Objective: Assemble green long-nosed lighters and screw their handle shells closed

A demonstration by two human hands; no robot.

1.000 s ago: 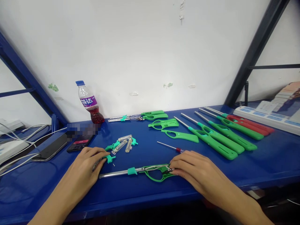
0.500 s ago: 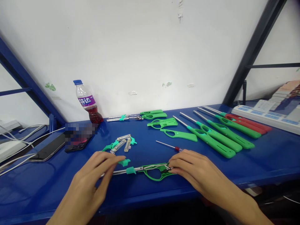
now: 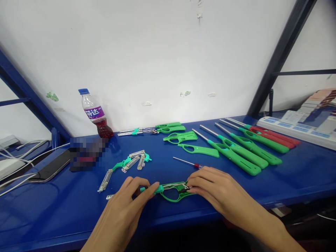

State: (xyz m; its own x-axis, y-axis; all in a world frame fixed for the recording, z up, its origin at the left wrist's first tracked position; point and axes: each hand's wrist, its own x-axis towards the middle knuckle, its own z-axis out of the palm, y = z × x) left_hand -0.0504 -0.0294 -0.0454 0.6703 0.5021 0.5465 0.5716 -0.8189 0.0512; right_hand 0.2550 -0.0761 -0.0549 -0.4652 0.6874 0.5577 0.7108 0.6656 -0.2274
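At the front of the blue table lies an open green lighter shell with wires and a black part inside. My left hand pinches a small teal piece at the shell's left end, over the metal tube. The fingers of my right hand are closed on the shell's right end, which they partly hide. Behind my right hand lies a screwdriver. Several clear fuel tanks and teal pieces lie behind my left hand.
Assembled lighters, green and red, lie at the right beside a white power strip. Loose green shells and metal tubes are near the wall. A drink bottle, a phone and cables are at the left.
My left hand has moved right with the teal piece, from above the metal tube to the shell's left end. A clear tank it covered now shows. My right hand has stayed on the shell.
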